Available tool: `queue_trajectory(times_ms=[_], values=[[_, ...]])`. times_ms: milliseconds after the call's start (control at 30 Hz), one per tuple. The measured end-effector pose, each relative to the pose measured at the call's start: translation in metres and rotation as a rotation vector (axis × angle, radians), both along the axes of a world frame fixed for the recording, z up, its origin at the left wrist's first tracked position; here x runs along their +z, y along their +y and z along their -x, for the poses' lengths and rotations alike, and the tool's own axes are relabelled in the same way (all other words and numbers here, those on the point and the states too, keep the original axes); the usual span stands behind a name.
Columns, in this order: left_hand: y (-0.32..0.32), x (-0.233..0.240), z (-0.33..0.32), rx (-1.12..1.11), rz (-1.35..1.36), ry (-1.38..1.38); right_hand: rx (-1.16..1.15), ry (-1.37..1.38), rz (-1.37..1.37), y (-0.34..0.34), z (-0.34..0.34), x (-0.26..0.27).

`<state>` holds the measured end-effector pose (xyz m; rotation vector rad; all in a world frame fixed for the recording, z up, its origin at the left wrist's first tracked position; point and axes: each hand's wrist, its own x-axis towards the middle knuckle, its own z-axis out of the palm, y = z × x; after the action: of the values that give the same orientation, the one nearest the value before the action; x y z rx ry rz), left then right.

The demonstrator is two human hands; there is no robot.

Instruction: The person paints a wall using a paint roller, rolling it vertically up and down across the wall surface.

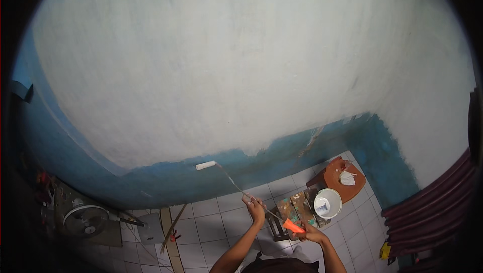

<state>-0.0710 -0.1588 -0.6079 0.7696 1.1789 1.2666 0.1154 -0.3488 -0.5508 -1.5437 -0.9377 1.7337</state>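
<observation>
A paint roller with a white sleeve (206,165) is held out in front of me, close to the blue lower band (177,178) of the wall; whether it touches is not plain. My left hand (255,210) grips the roller's thin metal rod (273,213) partway along. Around its orange handle (293,226) my right hand (311,232) is closed. Above the ragged blue edge, the wall (226,65) is coated whitish. A white bucket (328,204) with some white paint at its bottom stands on a paint-stained wooden stool (295,207) by my right hand.
Beyond the bucket, a brown plastic stool (353,186) bears a crumpled white bag (347,178). A dark red curtain (434,209) hangs at the right. On the left are a fan (86,222), a wooden strip (173,227) and loose cables over the tiled floor (211,231).
</observation>
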Motion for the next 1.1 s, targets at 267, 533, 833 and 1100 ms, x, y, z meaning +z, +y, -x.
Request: queue_trajectory(times_ms=[267, 533, 833, 1100], values=[[-0.055, 0.067, -0.083, -0.235, -0.202, -0.121, -0.038, -0.401, -0.227, -0.045, -0.038, -0.030], [-0.151, 0.057, -0.156, -0.458, -0.347, 0.111, -0.246, -0.543, -0.559, -0.080, -0.074, 0.020], [-0.189, 0.113, -0.195, -0.367, -0.307, -0.087, -0.216, -0.459, -0.708, -0.099, -0.102, -0.007], [-0.053, 0.297, -0.193, -0.382, -0.631, 0.030, -0.152, -0.284, -0.969, 0.040, -0.096, 0.169]])
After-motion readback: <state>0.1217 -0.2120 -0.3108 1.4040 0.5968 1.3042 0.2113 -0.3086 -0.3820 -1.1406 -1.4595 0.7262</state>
